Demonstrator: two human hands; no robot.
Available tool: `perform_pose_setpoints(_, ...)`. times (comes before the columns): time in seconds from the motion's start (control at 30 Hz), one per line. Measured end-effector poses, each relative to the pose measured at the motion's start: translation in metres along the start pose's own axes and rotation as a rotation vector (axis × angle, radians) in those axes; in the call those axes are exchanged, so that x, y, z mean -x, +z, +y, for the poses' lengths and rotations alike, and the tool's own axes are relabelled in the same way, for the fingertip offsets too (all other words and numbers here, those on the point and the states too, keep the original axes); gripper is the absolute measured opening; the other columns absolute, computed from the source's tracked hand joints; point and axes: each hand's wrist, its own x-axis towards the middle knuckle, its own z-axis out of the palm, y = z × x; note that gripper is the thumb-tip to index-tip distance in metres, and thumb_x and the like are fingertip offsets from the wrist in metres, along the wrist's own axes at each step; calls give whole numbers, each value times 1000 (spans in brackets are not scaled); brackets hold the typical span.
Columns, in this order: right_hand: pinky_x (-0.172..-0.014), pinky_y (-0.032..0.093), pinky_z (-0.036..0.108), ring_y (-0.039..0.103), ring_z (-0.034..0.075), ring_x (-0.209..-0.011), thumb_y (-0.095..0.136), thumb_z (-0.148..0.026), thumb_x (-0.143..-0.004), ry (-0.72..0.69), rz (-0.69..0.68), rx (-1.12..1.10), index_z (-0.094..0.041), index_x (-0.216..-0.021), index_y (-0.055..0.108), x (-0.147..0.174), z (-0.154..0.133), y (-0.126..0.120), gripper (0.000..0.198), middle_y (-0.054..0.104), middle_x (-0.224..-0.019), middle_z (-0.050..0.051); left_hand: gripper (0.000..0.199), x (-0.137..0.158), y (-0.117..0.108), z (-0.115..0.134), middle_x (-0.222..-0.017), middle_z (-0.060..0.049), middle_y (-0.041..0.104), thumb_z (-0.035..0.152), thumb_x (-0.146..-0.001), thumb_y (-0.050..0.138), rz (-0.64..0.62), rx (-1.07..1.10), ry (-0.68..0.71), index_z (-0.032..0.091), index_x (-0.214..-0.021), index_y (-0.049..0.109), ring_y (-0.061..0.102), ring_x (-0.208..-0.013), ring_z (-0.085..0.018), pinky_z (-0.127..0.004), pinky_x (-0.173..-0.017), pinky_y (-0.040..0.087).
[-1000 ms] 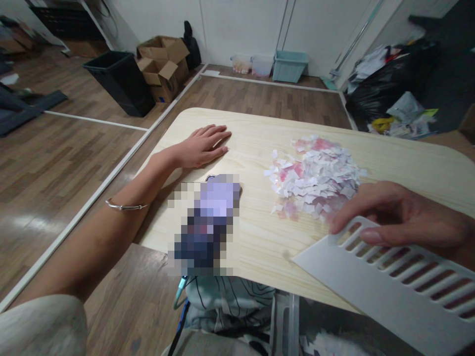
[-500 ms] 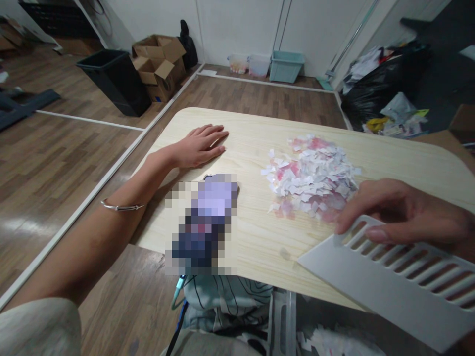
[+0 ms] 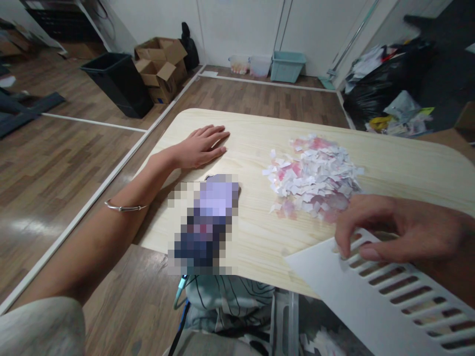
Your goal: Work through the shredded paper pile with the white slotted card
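Observation:
My left hand [image 3: 202, 147] lies flat on the pale wooden table [image 3: 256, 128], fingers stretched out, holding nothing. Below it rests a phone-shaped object [image 3: 213, 212], blurred by pixels. A heap of white and pink paper scraps [image 3: 319, 173] sits right of the middle. In front of the heap, my right hand [image 3: 404, 232] grips a white slotted plastic plate [image 3: 356, 291] by its slotted edge, thumb and finger pinching it. The plate's pointed corner hangs over the table's near edge, and its far end runs out of view.
Under the near edge, a grey bin [image 3: 285, 321] holds more paper scraps [image 3: 322, 343]. A cable [image 3: 180, 289] hangs beside my lap. Beyond stand a black trash can [image 3: 118, 84], cardboard boxes [image 3: 159, 69], a teal tub [image 3: 287, 66] and black bags [image 3: 374, 91].
My right hand has moved down and nearer to me, and the plate has tilted, its far end lower. My left hand and the paper heap stay put.

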Motion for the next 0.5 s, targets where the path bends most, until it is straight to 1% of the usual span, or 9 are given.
perform_pose_setpoints(0.07, -77, 55, 33, 77, 21, -82, 81, -71, -124, -68, -45, -20, -26, -106, 97, -4, 1, 1, 51, 89, -90, 7, 87, 0, 0, 0, -215, -24, 40, 69, -134, 41, 1, -2, -2, 19, -204, 49, 34, -202, -50, -71, -165, 24)
perform_pose_setpoints(0.17, -70, 50, 30, 73, 16, -75, 83, -55, -127, -158, -51, -90, -24, -101, 92, -10, -3, 5, 41, 90, -86, 4, 86, -1, 1, -1, -215, -23, 41, 69, -134, 42, 6, 5, -1, 20, -204, 50, 34, -202, -50, -71, -165, 24)
perform_pose_setpoints(0.23, -69, 50, 28, 73, 14, -74, 82, -50, -128, -212, -50, -104, -24, -100, 89, -13, -8, 6, 39, 89, -84, 3, 86, 0, 1, -2, -215, -22, 41, 71, -134, 41, 12, 11, 8, 22, -204, 50, 34, -202, -49, -71, -166, 24)
perform_pose_setpoints(0.3, -72, 51, 27, 75, 13, -75, 77, -52, -131, -266, -70, -105, -25, -102, 88, -13, -13, 4, 42, 90, -83, 2, 87, 0, 1, -2, -216, -21, 41, 72, -133, 40, 13, 12, 14, 22, -205, 49, 34, -202, -49, -70, -166, 24)
perform_pose_setpoints(0.4, -80, 56, 24, 81, 12, -81, 68, -62, -135, -288, -69, -79, -27, -107, 91, -7, -15, 0, 50, 93, -88, 3, 87, 0, 0, 0, -216, -23, 40, 69, -134, 40, 5, 7, 3, 19, -205, 48, 33, -202, -49, -70, -166, 23)
perform_pose_setpoints(0.5, -82, 60, 23, 84, 13, -82, 64, -77, -133, -205, -40, -58, -28, -106, 94, 4, -14, -2, 63, 92, -86, 4, 88, 0, -1, 3, -216, -25, 38, 67, -134, 41, -10, 0, -12, 16, -205, 47, 31, -203, -49, -69, -166, 21)
